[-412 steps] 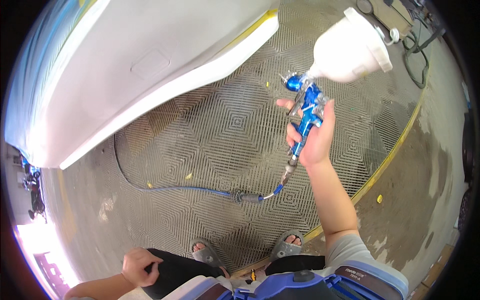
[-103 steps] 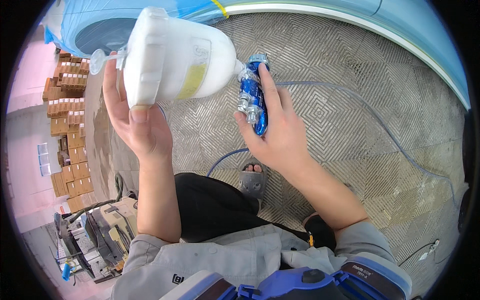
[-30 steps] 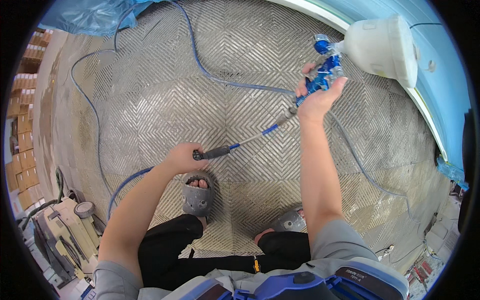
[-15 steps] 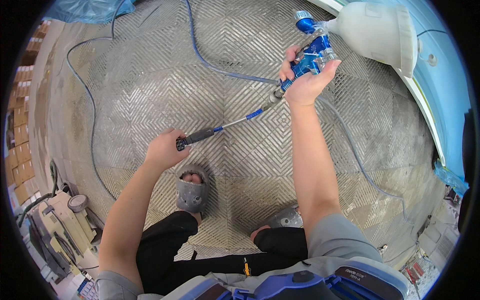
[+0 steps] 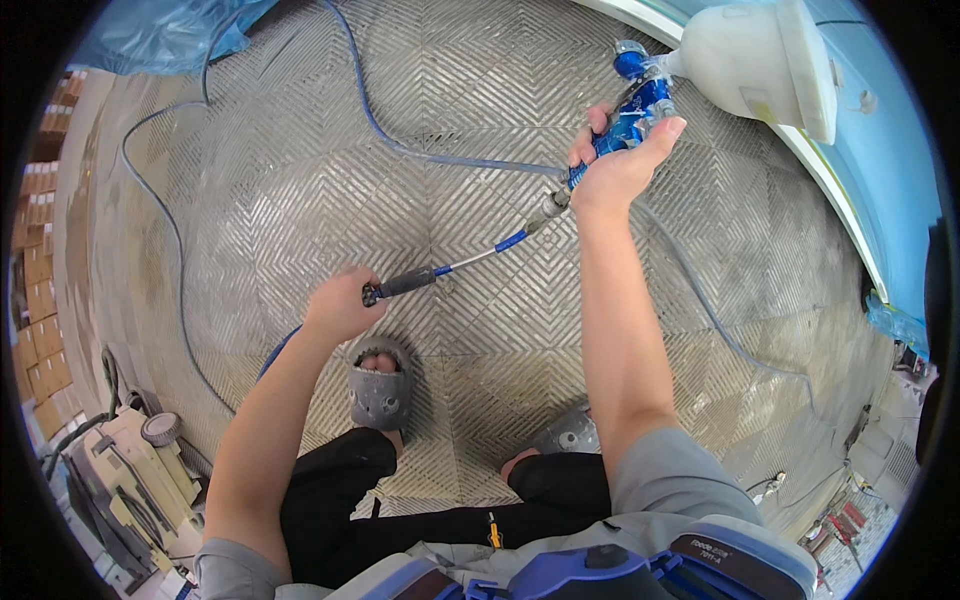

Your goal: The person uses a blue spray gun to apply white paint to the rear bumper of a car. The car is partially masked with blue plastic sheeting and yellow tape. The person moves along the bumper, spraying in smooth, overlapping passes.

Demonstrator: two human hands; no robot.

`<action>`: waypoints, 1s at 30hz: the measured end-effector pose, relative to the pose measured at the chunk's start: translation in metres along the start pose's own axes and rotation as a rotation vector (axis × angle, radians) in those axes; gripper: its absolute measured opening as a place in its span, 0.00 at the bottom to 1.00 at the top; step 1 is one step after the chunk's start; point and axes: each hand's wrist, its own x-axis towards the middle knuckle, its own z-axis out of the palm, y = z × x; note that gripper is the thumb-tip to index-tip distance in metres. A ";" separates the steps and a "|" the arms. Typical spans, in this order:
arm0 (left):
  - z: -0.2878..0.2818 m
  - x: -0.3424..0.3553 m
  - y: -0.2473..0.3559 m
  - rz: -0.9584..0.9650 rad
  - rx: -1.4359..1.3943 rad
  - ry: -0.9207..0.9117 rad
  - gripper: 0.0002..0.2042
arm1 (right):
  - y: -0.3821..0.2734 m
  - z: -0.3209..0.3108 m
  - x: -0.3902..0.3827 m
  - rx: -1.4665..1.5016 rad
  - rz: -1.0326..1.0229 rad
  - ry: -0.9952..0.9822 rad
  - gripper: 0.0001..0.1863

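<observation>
My right hand (image 5: 622, 178) is wrapped round the handle of a blue spray gun (image 5: 642, 98). A whitish paint cup (image 5: 750, 62) juts sideways from the gun toward the upper right. From the handle's base a metal coupling (image 5: 548, 211) leads into a thin air hose (image 5: 480, 256) with blue sections. Lower left, my left hand (image 5: 340, 303) is closed round the hose at the end of its black sleeve (image 5: 408, 283). The hose runs taut, slightly curved, between both hands. Part of the gun's handle and trigger is hidden by my fingers.
A grey-blue hose (image 5: 400, 148) snakes over the ridged floor (image 5: 480, 310). To the right stands a curved panel (image 5: 880, 190) covered in light-blue film. At the lower left is a beige machine (image 5: 140, 480). Stacked boxes (image 5: 40, 330) line the left edge; blue plastic sheeting (image 5: 160, 35) lies top left.
My left hand has shifted slightly right and a blue piece of hose now shows beside its forearm. The gun has turned a little, still in my right hand. The view has shifted slightly.
</observation>
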 end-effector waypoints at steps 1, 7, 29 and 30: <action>0.003 0.001 0.000 -0.008 -0.006 -0.020 0.16 | -0.002 0.001 -0.001 0.002 -0.012 0.037 0.40; 0.010 0.003 0.002 0.003 -0.003 -0.049 0.15 | -0.018 0.000 -0.006 0.011 0.030 0.026 0.39; 0.002 0.011 0.058 0.188 -0.024 -0.241 0.27 | -0.075 -0.053 0.014 -0.010 0.097 0.078 0.40; -0.003 0.012 0.062 0.122 -0.038 -0.324 0.28 | -0.076 -0.056 0.014 -0.005 0.097 0.092 0.40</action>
